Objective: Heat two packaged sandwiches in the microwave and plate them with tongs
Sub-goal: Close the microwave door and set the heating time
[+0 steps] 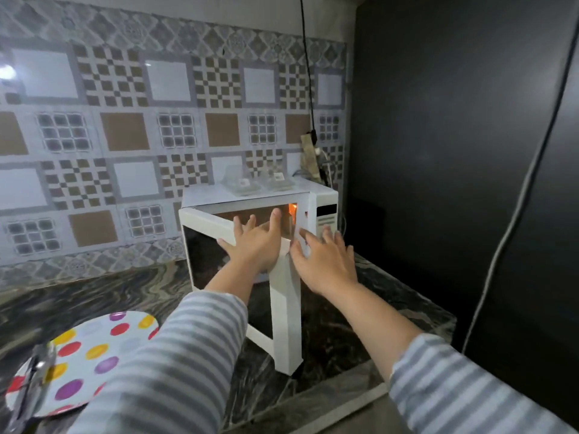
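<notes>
A white microwave (322,195) stands on the marble counter against the tiled wall. Its door (285,308) is swung partly open toward me and an orange light glows inside. My left hand (255,242) lies flat on the door's upper edge, fingers spread. My right hand (322,258) hovers at the door's free edge, fingers apart, holding nothing. Two clear plastic sandwich packages (242,183) (279,180) rest on the microwave's top. A polka-dot plate (91,355) lies at the lower left of the counter, with metal tongs (34,380) across its left rim.
A dark refrigerator (454,151) fills the right side, close to the microwave. A black cable (308,73) hangs down the wall to a power strip (311,158) behind the microwave. The counter's front edge (344,393) runs just below the open door.
</notes>
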The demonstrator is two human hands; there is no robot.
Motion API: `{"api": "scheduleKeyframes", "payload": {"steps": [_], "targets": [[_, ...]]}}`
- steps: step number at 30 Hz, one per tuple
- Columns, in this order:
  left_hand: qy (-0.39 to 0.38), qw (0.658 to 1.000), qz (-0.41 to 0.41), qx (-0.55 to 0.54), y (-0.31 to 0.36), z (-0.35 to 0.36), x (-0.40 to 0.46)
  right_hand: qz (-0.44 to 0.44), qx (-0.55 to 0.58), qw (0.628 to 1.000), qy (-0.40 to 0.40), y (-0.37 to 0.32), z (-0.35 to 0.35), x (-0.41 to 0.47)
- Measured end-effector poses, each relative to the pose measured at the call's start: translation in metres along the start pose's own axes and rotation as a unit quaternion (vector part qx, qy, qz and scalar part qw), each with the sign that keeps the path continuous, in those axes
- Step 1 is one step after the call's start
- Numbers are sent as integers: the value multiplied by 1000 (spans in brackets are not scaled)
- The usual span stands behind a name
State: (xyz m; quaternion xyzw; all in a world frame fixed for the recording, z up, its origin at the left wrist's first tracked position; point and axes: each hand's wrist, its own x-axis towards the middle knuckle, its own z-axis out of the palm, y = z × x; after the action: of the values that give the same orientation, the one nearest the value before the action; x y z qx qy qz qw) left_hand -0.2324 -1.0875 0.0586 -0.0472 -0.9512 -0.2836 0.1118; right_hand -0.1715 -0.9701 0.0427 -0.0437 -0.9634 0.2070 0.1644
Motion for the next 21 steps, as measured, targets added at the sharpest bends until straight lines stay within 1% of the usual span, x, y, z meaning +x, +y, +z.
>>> {"api": "scheduleKeyframes", "payload": {"steps": [5, 8, 15, 21], "targets": [[66, 997, 43, 27, 19, 39, 31, 19, -9, 1000, -16, 40, -8, 55], [103, 991, 58, 55, 30, 61, 55, 10, -19, 1000, -17, 66, -9, 97], [206, 973, 62, 83, 47, 104, 111, -60, 0, 997, -44, 109, 3, 191], [238, 964, 40, 114, 52, 125, 154, -146, 14, 988, -53, 128, 16, 256]]}}
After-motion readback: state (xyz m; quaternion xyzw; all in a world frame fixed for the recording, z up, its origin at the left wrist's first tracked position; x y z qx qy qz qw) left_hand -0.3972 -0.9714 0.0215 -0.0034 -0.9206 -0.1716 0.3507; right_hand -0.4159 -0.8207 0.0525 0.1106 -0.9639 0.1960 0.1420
